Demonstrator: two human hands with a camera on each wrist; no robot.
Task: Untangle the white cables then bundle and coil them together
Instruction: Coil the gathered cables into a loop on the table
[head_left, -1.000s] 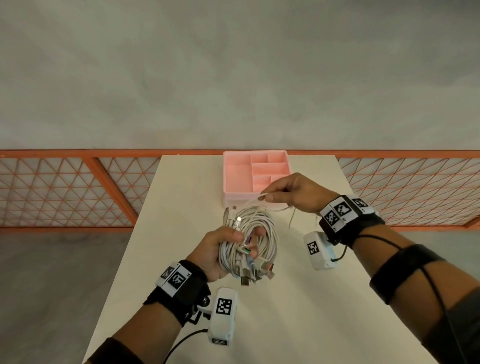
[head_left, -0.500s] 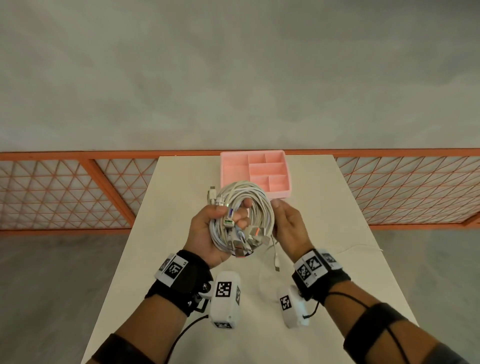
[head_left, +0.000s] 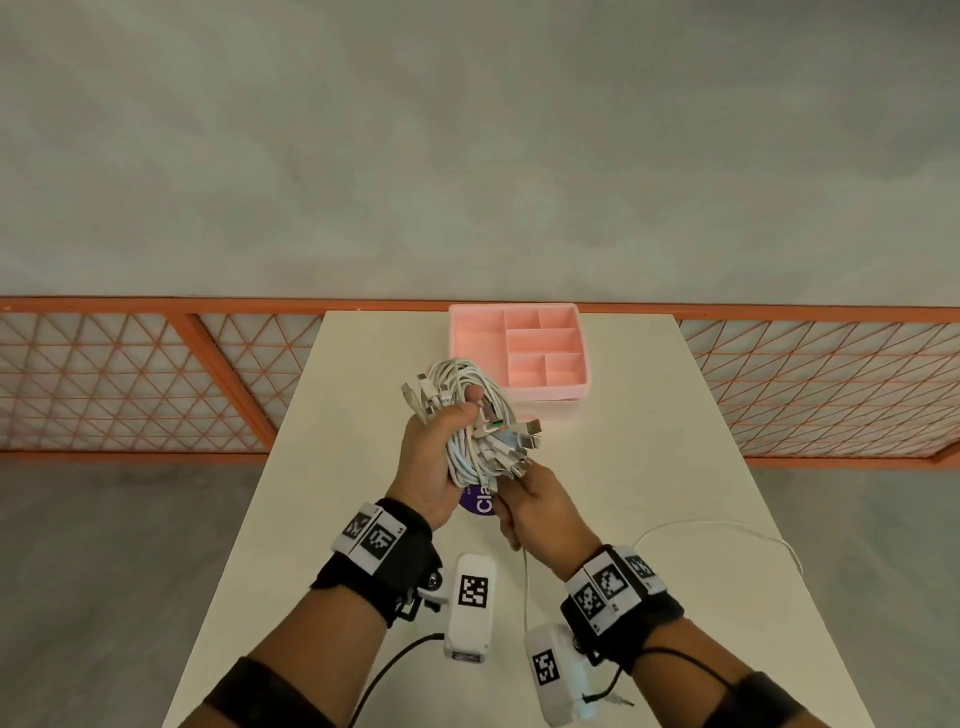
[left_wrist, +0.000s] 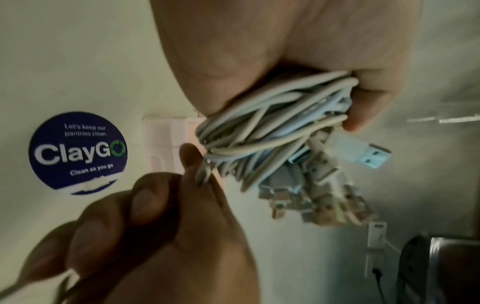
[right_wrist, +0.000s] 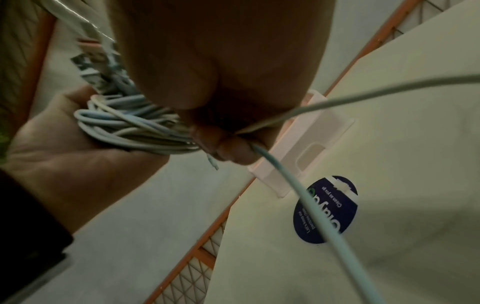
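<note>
A coil of white cables (head_left: 467, 415) with several USB plugs sticking out on its right hangs above the table. My left hand (head_left: 434, 462) grips the coil (left_wrist: 262, 131), thumb over the top strands. My right hand (head_left: 524, 506) sits just below the coil and pinches one loose cable strand (right_wrist: 306, 195) at the coil's lower edge. That strand runs down from my right hand and trails over the table (head_left: 727, 527) to the right. In the left wrist view the right hand's fingers (left_wrist: 161, 197) curl round the strand beside the plugs (left_wrist: 335, 185).
A pink compartment tray (head_left: 519, 317) stands at the far end of the white table (head_left: 649, 441). A round blue ClayGo sticker (left_wrist: 78, 152) lies on the table under my hands. An orange mesh railing (head_left: 130, 374) runs behind the table.
My right hand has come from the upper right, past the coil's right side, down to below it with the loose strand. The left hand has tilted the coil, plugs now pointing right.
</note>
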